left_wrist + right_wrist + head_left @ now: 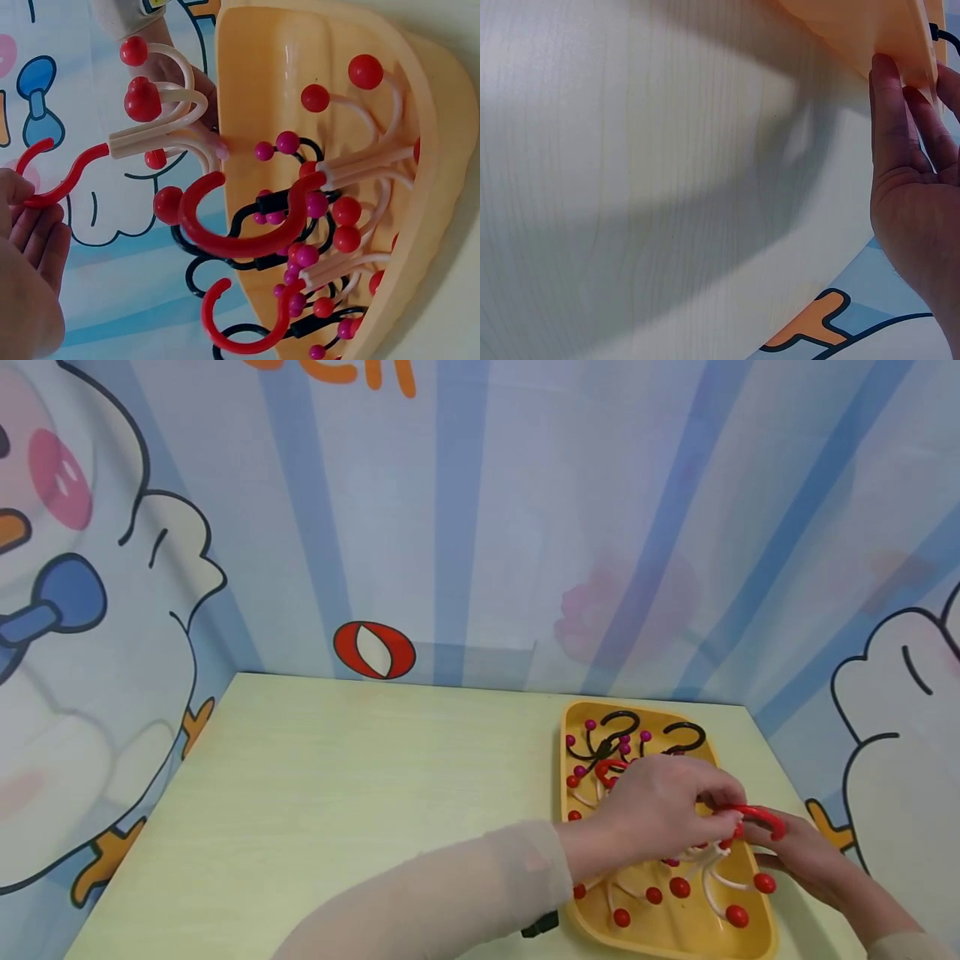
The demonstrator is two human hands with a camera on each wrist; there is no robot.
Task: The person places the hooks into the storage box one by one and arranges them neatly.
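Note:
My left hand (660, 810) reaches over a yellow tray (675, 935) and pinches a red hook (75, 184) between thumb and fingers. From the hook's other end spread white curved prongs (180, 105) tipped with red balls. My right hand (813, 864) is at the tray's right side, its fingers at the rim. In the right wrist view its fingers (889, 105) are against the tray's outer wall. More red-hooked pieces (247, 244) with white prongs lie in the tray. Beside them are black-hooked pieces (603, 747) with magenta balls.
The tray stands on the right part of a pale table (360, 777). A small black object (540, 925) lies by the tray's left side, partly under my left sleeve (465, 877). A printed cloth backdrop (480, 527) rises behind the table and along its sides.

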